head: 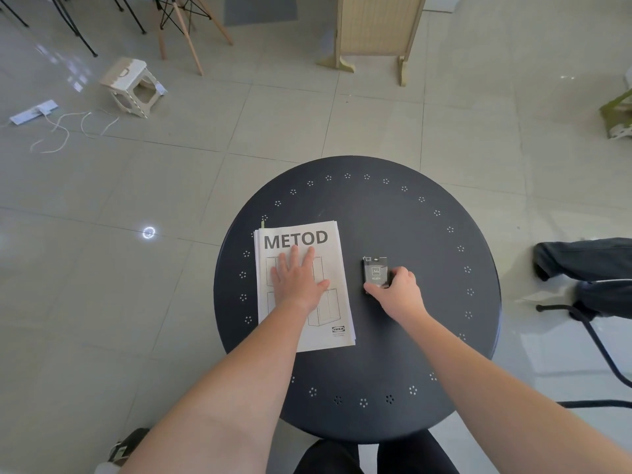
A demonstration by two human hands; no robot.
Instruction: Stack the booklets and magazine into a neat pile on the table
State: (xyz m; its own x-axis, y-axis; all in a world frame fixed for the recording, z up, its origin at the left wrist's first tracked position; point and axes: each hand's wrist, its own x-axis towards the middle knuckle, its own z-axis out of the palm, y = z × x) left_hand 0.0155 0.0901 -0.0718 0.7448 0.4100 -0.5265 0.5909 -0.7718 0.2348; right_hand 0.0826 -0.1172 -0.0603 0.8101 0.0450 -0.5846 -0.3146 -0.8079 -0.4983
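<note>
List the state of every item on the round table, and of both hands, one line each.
METOD booklet pile: flat on the table, edges roughly squared, closed.
Small dark packet: lying flat beside the pile, apart from it.
Left hand: open, palm pressed on the pile.
Right hand: fingers closed around the packet.
Table: upright.

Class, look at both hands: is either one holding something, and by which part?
The right hand grips the small dark packet at its near end. The left hand holds nothing; it lies flat on the METOD booklet.

Two bare forearms, no sleeves, left hand [297,278], right hand [400,289], dark trousers [376,456]
</note>
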